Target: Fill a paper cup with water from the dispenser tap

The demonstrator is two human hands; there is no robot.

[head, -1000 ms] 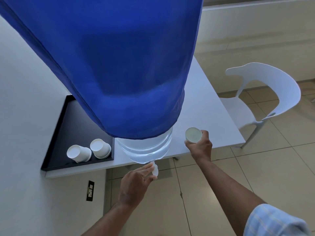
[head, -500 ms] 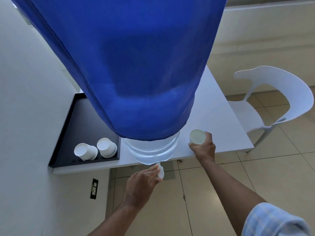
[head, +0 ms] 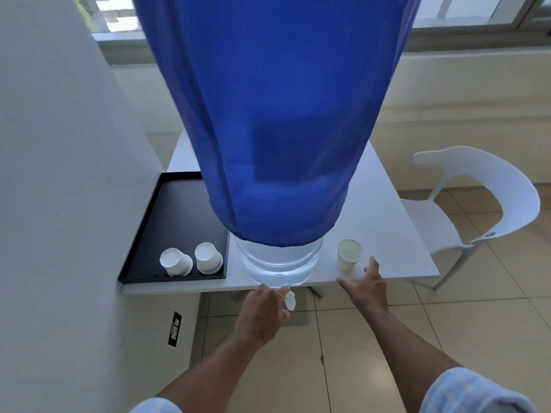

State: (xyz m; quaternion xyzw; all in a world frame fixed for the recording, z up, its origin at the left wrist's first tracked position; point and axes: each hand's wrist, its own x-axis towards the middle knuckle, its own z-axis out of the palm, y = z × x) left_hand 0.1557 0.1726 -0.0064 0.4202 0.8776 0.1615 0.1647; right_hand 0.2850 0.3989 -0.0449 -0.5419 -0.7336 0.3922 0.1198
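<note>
Released since before, the paper cup (head: 349, 258) is seen upright just beyond the spread right hand (head: 366, 289); the left hand (head: 262, 314) seemingly pinches the tap (head: 290, 302).

2 bare forearms reach forward; the left sleeve (head: 155, 406) and right sleeve (head: 474, 393) are light blue with a pale check pattern, pushed up near the elbows.

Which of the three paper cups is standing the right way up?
The cup on the white table near the right hand; the two on the black tray are upside down.
</note>
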